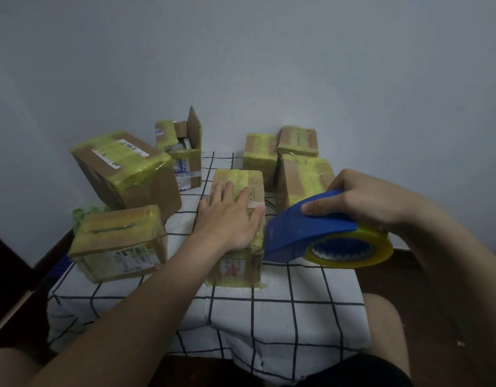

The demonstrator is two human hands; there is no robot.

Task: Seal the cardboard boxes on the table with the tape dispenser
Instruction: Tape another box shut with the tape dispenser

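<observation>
— so, how far along is the person?
— most of it looks done. six boxes carry yellowish tape over their seams: the large box (121, 169) tilted at back left, the near-left box (118, 241), the middle box (239, 177), and the back-right boxes (305, 177), three grouped close together.
— and what's left?
— the open box (189, 160) at the back. one flap stands upright and its contents show, so it seems the only one unsealed.
— where's the tape dispenser?
— the tape dispenser (305, 227) is just right of the middle box, above the checked counter (269, 303). whether its blue front edge touches that box cannot be told. the right grip (361, 196) is curled over its top, holding it.
— the other one?
— the left grip (230, 219) lies flat, fingers spread, pressing the middle box's top. probably a last strip is going on there.
</observation>
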